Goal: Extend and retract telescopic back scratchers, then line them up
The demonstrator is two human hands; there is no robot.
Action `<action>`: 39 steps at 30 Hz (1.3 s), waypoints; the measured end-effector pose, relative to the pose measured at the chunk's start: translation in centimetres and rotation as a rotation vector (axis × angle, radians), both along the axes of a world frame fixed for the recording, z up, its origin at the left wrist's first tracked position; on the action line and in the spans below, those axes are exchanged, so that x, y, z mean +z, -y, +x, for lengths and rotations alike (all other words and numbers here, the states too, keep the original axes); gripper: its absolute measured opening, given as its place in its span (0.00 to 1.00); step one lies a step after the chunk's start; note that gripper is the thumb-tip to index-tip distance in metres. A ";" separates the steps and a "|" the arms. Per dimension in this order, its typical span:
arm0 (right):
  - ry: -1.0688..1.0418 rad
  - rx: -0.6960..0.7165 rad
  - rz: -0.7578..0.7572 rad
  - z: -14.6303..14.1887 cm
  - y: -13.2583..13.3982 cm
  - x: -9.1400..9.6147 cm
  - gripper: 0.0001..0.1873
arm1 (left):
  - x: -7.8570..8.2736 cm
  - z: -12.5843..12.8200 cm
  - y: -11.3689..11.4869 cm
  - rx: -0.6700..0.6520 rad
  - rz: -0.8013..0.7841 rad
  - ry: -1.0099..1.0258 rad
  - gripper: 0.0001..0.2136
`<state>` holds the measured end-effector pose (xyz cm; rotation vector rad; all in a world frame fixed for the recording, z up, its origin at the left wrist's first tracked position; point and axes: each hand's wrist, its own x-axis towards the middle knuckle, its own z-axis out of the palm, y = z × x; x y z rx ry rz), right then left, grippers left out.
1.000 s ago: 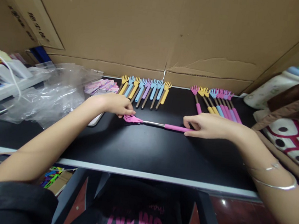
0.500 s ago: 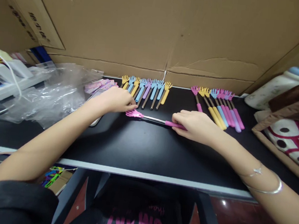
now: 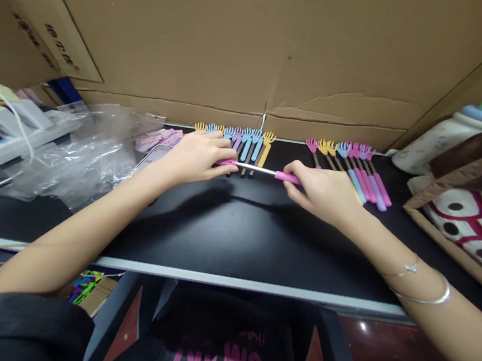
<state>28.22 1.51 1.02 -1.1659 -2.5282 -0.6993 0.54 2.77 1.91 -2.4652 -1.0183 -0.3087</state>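
A pink back scratcher point(image 3: 256, 168) with a metal rod is held level above the black table, its shadow falling below. My left hand point(image 3: 198, 156) is closed on the pink claw end. At the other end, my right hand point(image 3: 319, 191) grips the pink handle. Behind my left hand lies a row of back scratchers point(image 3: 247, 146) with yellow, blue and purple claws. Beyond my right hand lies a second group of back scratchers point(image 3: 368, 179) in pink, yellow, blue and purple, partly hidden by that hand.
Crumpled clear plastic bags point(image 3: 85, 147) and a phone point(image 3: 153, 159) lie on the left, near small pink-purple packets point(image 3: 159, 139). A white power strip point(image 3: 18, 128) stands farther left. At right are a bottle point(image 3: 438, 141) and a fabric bag point(image 3: 451, 225). Cardboard point(image 3: 195, 38) walls the back.
The pink back scratcher has risen off the table and slightly away from me. My left hand has gone from beside its claw to gripping it; my right hand still holds the handle.
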 end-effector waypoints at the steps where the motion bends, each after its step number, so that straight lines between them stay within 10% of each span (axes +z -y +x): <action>1: -0.013 0.002 0.016 0.0 0.0 0.0 0.15 | -0.1 0.2 0.0 -0.019 0.029 -0.003 0.18; 15: -0.069 0.141 0.051 -0.6 -0.1 -1.1 0.15 | -2.0 3.2 2.0 -0.031 0.144 0.091 0.15; 39: 0.023 0.037 -0.038 1.6 -2.0 0.9 0.23 | 0.4 0.8 0.6 0.111 -0.078 -0.020 0.18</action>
